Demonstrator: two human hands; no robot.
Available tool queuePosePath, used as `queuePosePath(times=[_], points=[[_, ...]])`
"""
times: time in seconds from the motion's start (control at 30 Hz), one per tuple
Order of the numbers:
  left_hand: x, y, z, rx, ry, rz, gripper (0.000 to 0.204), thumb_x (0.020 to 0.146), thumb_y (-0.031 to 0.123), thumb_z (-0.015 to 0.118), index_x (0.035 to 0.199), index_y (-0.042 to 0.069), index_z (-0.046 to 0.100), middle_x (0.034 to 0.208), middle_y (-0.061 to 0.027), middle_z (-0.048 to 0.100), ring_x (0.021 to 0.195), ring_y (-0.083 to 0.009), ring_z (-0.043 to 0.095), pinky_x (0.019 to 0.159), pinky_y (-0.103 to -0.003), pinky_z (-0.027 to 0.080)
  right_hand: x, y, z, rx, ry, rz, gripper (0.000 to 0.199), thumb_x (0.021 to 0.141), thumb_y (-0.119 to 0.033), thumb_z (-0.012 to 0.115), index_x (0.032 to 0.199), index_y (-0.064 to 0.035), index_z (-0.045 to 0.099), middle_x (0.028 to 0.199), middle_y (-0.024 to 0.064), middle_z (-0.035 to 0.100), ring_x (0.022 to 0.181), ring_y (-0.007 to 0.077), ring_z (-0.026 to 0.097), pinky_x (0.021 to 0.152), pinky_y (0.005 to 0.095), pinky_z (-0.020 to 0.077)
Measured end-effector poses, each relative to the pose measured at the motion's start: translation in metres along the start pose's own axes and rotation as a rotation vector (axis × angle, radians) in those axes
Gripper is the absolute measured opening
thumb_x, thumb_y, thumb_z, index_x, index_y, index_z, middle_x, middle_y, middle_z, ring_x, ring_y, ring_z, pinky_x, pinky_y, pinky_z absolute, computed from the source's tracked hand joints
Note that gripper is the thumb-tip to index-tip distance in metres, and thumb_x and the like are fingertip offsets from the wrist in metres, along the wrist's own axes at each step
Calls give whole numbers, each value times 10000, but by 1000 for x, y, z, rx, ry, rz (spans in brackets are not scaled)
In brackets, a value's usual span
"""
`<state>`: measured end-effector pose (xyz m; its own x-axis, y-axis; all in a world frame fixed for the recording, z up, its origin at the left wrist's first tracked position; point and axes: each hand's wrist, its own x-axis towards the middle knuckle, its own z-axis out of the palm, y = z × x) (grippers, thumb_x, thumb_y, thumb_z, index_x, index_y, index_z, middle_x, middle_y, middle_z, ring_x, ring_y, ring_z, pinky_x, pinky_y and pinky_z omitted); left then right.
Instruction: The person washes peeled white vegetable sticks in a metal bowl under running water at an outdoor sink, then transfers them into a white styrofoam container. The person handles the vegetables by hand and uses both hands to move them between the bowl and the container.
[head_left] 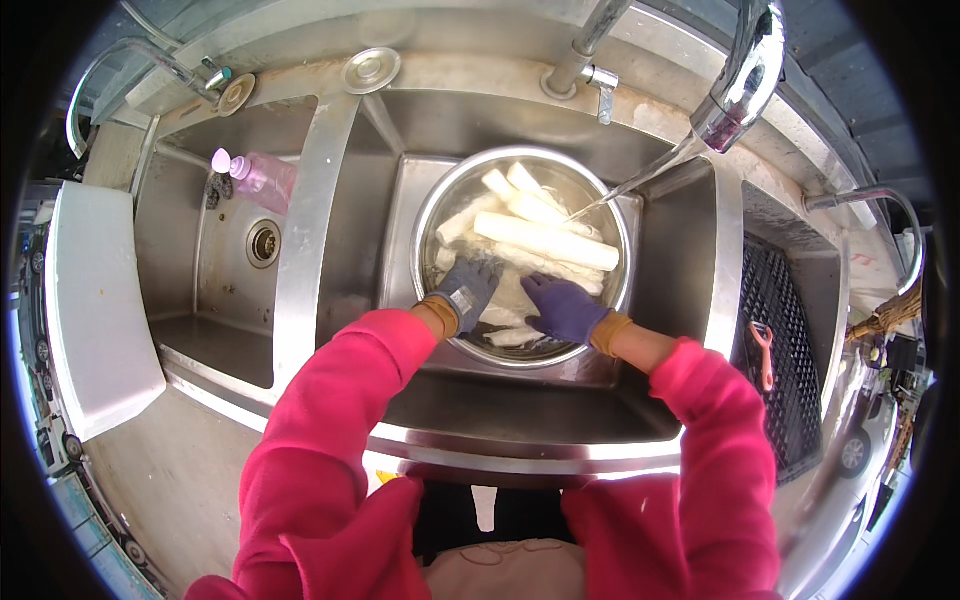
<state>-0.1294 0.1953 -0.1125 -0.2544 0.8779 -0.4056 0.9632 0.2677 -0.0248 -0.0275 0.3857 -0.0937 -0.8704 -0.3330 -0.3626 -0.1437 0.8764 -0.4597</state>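
A white cutting board [95, 300] lies at the sink's left edge, and a pink bottle [262, 177] rests in the left basin. In the middle basin's steel bowl [432, 205], the gloved left hand [466, 287] and right hand [562, 308] rest with fingers spread open on peeled white radish pieces [545, 242]. Faucet [742, 85] water streams into the bowl.

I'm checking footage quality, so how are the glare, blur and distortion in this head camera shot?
Head view: strong fisheye bending along the stainless steel sink rim; bright glare on the curved chrome tap and round steel bowl; the white peeled root pieces look slightly overexposed; the purple-gloved hands stay reasonably sharp.
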Motion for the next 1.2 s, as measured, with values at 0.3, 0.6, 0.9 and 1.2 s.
queuePosePath(times=[0.3,0.6,0.9,1.2], points=[[19,3,-8,-86,-151,-16,437,763,256,727,1154,85,635,1104,-133,684,1034,-297,662,879,-446,494,26,-1,17,-14,-65,133,607,678,-280,779,1159,21,563,1121,245,626,1059,392,610,896,460,498],[18,5,-33,-57,-74,-135,559,774,370,713,1205,34,593,1167,-97,643,1101,-264,590,912,-410,446,41,3,14,190,97,141,618,665,-296,785,1171,-18,565,1015,213,669,935,397,650,830,463,516],[9,-58,-51,-746,-128,-255,706,739,607,719,1089,-3,654,1013,-194,691,959,-344,669,864,-421,505,15,17,-38,-247,254,53,476,659,-191,739,1086,-55,580,894,128,631,795,324,644,694,441,506],[-9,-9,-39,-132,-29,73,474,838,302,658,1215,25,582,1167,-173,625,1096,-294,603,930,-413,459,-7,5,-32,-45,142,-3,535,844,-210,675,1316,-17,512,1122,180,621,1034,358,594,900,444,482]])
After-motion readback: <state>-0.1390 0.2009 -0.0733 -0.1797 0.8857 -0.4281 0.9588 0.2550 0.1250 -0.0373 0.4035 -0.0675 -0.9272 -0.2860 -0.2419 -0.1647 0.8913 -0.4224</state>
